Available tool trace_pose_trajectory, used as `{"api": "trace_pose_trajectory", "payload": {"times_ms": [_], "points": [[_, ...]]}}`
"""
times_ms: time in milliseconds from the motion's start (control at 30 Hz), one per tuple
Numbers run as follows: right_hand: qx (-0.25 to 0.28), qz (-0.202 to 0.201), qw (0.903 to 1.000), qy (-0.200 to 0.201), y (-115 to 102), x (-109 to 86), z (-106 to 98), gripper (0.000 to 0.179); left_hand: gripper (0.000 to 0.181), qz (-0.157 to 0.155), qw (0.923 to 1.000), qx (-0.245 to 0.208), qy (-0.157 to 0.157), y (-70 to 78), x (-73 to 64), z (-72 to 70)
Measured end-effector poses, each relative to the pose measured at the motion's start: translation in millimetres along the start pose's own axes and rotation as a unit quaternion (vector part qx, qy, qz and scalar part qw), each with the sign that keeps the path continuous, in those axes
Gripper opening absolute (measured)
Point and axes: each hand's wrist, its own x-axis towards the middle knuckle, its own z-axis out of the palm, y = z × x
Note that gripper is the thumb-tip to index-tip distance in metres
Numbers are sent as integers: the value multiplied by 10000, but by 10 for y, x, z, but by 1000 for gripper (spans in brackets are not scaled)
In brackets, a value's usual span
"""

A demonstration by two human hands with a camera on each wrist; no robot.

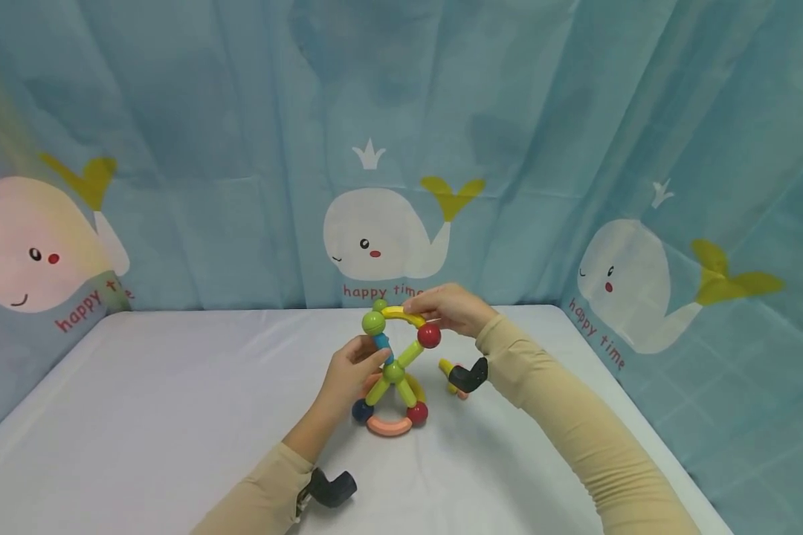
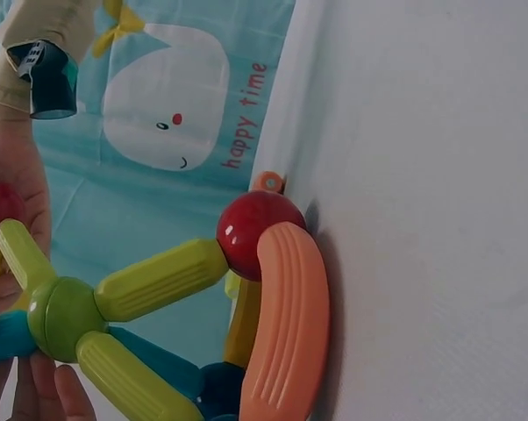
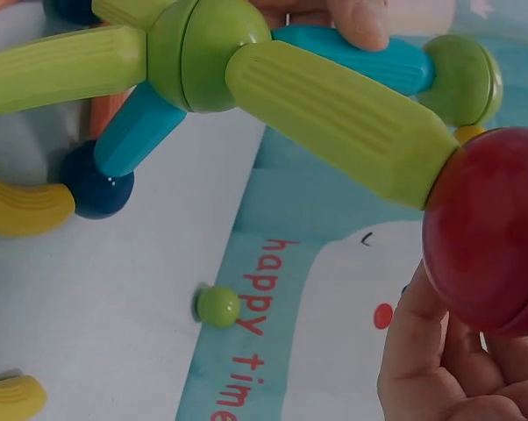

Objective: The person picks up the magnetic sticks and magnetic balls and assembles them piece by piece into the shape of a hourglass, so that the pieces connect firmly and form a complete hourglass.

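Note:
A construction of coloured balls and ribbed rods stands on the table, with a green ball (image 1: 393,371) at its middle. My left hand (image 1: 351,371) pinches the blue rod (image 3: 356,60) that rises from this ball to an upper green ball (image 1: 373,322). At the top, my right hand (image 1: 451,308) holds the yellow curved rod (image 1: 401,313) beside the upper red ball (image 1: 429,336). A light-green rod (image 3: 343,123) links that red ball to the middle. Below, an orange curved rod (image 2: 290,324) joins a red ball (image 2: 257,232) and a dark blue ball (image 1: 363,411).
Loose yellow and orange pieces (image 1: 453,371) lie right of the construction, partly hidden by the right wrist's black camera mount (image 1: 470,375). A loose green ball (image 3: 218,307) lies near the table's back edge. Whale-printed curtains (image 1: 241,148) stand behind the white table (image 1: 174,386).

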Motion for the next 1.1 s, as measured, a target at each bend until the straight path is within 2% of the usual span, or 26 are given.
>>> {"api": "trace_pose_trajectory", "payload": {"times_ms": [333, 533, 667, 833, 933, 1100], "points": [[224, -6, 9997, -25, 23, 11, 11, 32, 33, 125, 9998, 50, 121, 6, 3, -7], [844, 129, 9962, -146, 183, 6, -64, 40, 27, 19, 9998, 195, 6, -29, 5, 2], [1208, 292, 9922, 77, 352, -54, -116, 48, 33, -82, 9988, 455, -190, -48, 24, -42], [904, 772, 9925, 292, 692, -195, -57, 43, 37, -499, 9916, 1062, -544, -59, 12, -153], [489, 960, 9940, 171, 901, -290, 28, 42, 40, -633, 9860, 1306, -826, -83, 11, -200], [550, 1160, 9917, -76, 1129, -402, 178, 38, 45, -595, 9826, 1417, -1040, -90, 19, -201]]}}
